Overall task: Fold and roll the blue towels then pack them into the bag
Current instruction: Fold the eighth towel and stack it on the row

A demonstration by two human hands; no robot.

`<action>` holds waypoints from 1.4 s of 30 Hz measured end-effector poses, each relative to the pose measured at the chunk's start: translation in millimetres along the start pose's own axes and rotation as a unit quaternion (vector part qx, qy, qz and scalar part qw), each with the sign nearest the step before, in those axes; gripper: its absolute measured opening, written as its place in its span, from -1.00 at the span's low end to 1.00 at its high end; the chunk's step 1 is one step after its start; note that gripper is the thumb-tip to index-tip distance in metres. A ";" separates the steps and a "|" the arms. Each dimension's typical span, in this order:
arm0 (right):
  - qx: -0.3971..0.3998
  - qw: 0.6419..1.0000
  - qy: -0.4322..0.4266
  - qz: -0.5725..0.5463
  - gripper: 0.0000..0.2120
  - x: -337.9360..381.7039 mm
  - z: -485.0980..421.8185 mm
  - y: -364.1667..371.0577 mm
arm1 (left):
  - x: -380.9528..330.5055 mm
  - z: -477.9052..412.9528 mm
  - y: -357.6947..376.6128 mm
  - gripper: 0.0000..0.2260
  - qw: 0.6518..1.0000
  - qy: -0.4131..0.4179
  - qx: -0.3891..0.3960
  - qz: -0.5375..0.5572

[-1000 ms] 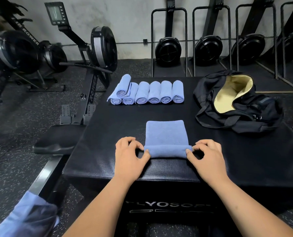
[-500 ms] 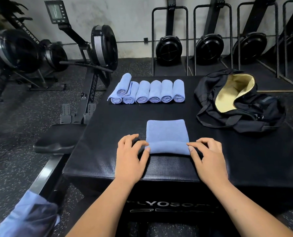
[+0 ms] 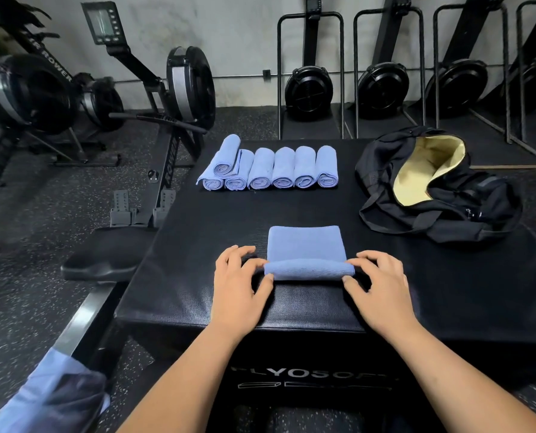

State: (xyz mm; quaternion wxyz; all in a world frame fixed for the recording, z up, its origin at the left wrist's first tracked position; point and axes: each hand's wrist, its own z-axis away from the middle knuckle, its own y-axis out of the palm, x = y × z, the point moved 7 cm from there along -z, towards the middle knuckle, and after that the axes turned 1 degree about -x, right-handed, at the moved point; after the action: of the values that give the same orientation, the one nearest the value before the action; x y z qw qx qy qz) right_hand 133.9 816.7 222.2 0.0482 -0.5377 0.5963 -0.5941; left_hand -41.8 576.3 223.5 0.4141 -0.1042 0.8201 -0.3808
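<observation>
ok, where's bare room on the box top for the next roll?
Free: the band between the row of rolled towels and the half-rolled towel; the gap from the row's right end to the bag; the near right stretch beside the right hand, in front of the bag. Crowded: far left, where one roll is stacked on others.

We note a bare band of box top (image 3: pixel 291 214) between the half-rolled towel (image 3: pixel 305 245) and the far row of rolled towels (image 3: pixel 269 168), passable left to right. An open gap parts that row from the open bag (image 3: pixel 441 220), which fills the far right. Our left hand (image 3: pixel 238 292) and right hand (image 3: pixel 382 292) pinch the towel's ends, closing both sides. Near right lies bare.
</observation>
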 end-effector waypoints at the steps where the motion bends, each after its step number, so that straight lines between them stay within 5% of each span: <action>1: 0.007 1.000 0.004 -0.007 -0.79 -1.0 -0.5 0.4 | 0.1 0.3 0.0 -0.82 1.000 0.001 0.003 0.007; 4: 0.020 0.999 0.010 -0.024 -0.92 -2.9 -1.5 0.9 | 2.4 -0.4 1.7 -0.82 1.000 -0.006 0.016 0.024; 11: 0.004 0.999 0.026 -0.038 -0.89 3.2 0.4 -4.0 | 2.3 -3.0 3.9 -0.69 1.000 -0.026 0.006 -0.007; 16: -0.028 0.997 0.007 -0.065 -0.70 8.2 3.6 -12.8 | -4.7 -2.3 -3.1 -0.85 1.000 0.007 -0.017 0.018; 23: -0.060 0.997 -0.035 -0.045 -0.82 8.6 6.0 -10.2 | -7.9 1.3 -4.4 -0.89 0.998 0.029 -0.051 -0.028; 31: -0.001 0.998 -0.037 0.053 -0.47 4.3 3.2 2.9 | -8.4 -1.3 3.0 -0.61 0.996 0.034 0.002 -0.087; 42: -0.006 1.000 -0.004 -0.005 -0.59 -3.9 -2.4 0.5 | 5.9 -4.5 3.1 -0.68 0.999 -0.036 0.011 0.019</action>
State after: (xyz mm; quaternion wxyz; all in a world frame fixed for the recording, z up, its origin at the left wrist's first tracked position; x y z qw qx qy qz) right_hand 133.6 820.9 220.3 0.0446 -0.5435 0.5972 -0.5882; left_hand -48.5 578.0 219.4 0.4514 -0.0976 0.8024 -0.3780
